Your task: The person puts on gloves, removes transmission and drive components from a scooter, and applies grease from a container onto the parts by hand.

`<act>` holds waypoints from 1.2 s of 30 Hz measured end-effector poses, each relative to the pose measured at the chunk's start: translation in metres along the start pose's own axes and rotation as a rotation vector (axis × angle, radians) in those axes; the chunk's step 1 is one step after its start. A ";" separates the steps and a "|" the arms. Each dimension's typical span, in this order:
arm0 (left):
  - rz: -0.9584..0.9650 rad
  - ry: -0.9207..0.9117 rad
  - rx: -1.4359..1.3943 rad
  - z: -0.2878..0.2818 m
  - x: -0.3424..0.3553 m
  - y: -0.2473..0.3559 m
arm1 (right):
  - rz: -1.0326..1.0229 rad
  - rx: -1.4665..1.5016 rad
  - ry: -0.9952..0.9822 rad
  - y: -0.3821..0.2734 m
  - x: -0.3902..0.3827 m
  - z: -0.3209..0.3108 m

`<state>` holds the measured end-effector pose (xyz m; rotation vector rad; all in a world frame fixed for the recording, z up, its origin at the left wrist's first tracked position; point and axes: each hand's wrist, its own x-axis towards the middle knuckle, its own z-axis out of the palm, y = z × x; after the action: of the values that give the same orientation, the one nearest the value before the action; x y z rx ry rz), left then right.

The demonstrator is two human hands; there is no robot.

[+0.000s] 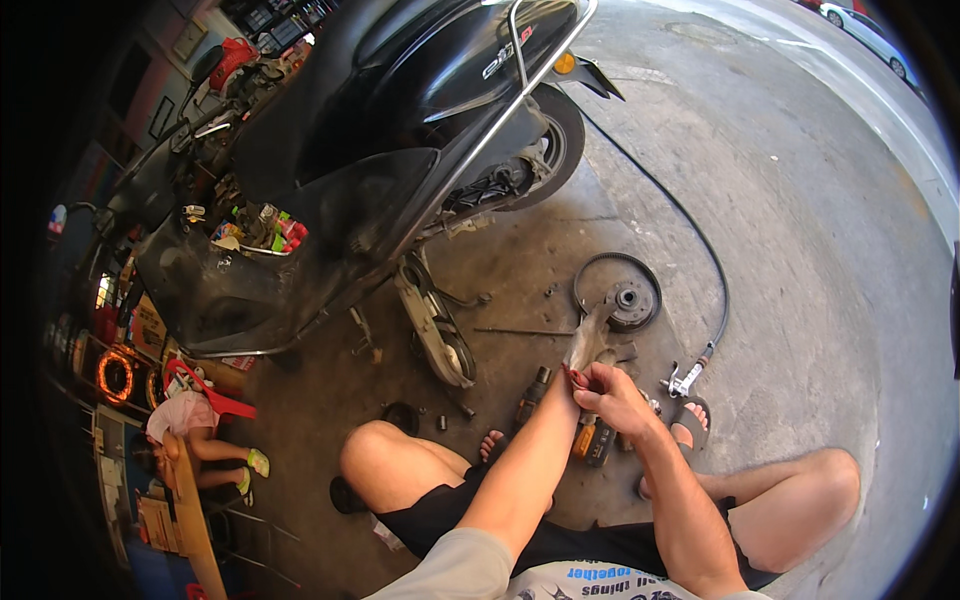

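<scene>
Grey glove (588, 345) covering left hand (596, 330), finger state unclear; right hand (610, 397) gripping reddish cuff (573, 374); black belt (617, 255) lying near metal wheel (630, 298).

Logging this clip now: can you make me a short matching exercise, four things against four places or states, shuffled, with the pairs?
Things
1. Right hand
2. Scooter
3. Black hose
4. Power tool

Places or states
A. Ends in a silver-coloured air gun
B. Orange and black, partly seen between the forearms
C. At the left wrist
D. Stands toward the upper left, with a black body

Pairs: 1-C, 2-D, 3-A, 4-B
</scene>
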<state>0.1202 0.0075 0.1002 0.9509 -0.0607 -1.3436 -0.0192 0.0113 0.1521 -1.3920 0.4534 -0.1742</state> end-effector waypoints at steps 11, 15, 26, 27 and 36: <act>0.649 0.596 0.842 -0.060 -0.013 0.005 | 0.087 0.005 0.256 0.071 0.017 0.010; 0.354 0.434 0.949 -0.043 -0.042 0.007 | 0.141 0.179 0.417 0.083 0.020 -0.011; 0.001 0.272 1.055 -0.012 -0.068 -0.002 | -0.027 0.358 0.373 0.089 0.030 -0.001; -0.014 0.245 1.064 -0.011 -0.070 0.000 | -0.025 0.359 0.377 0.089 0.029 -0.002; 0.043 0.279 0.973 -0.010 -0.075 -0.003 | -0.042 -0.011 0.497 0.110 0.032 -0.008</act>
<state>0.1019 0.0762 0.1270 1.9278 -0.5544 -1.1062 -0.0091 0.0118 0.0373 -1.3653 0.8360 -0.5596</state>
